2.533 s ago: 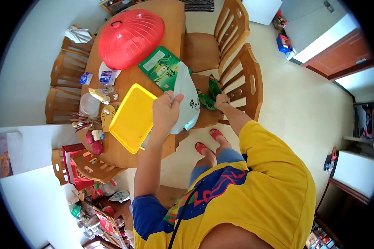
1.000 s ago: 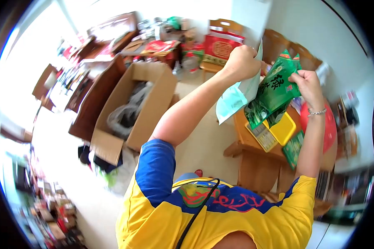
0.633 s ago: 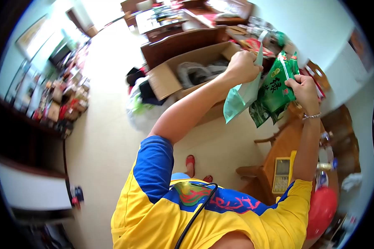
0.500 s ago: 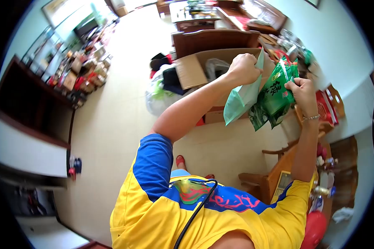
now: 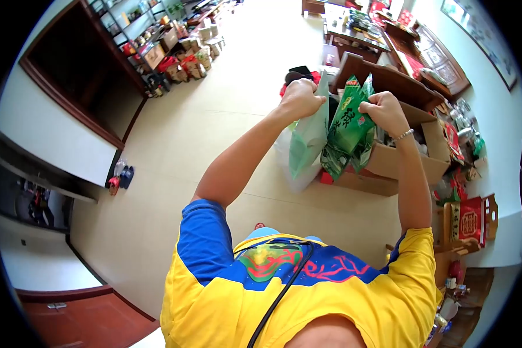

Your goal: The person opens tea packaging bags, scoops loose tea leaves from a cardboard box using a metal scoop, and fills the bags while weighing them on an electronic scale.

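My left hand (image 5: pixel 303 100) is closed in a fist on the top edge of a pale green plastic bag (image 5: pixel 310 139), which hangs down limply. Held out beside it, my right hand (image 5: pixel 385 113), with a bracelet at the wrist, pinches the upper side of a shiny dark green printed packet (image 5: pixel 345 129). Folded green parts show behind that packet; I cannot tell whether there is a second one. The bag and the packet hang close together in front of an open cardboard box (image 5: pixel 383 161).
A dark wooden bench back (image 5: pixel 406 84) stands behind the box. Along the right wall are a red gift bag (image 5: pixel 471 221) and cluttered bottles. Boxes and bags (image 5: pixel 185 66) line the far left shelf. Shoes (image 5: pixel 120 176) lie by the left wall on the tiled floor (image 5: pixel 174 156).
My view has turned to the left, so the box and furniture sit further right. Both hands have swung left with it, still holding the bag and the packet.
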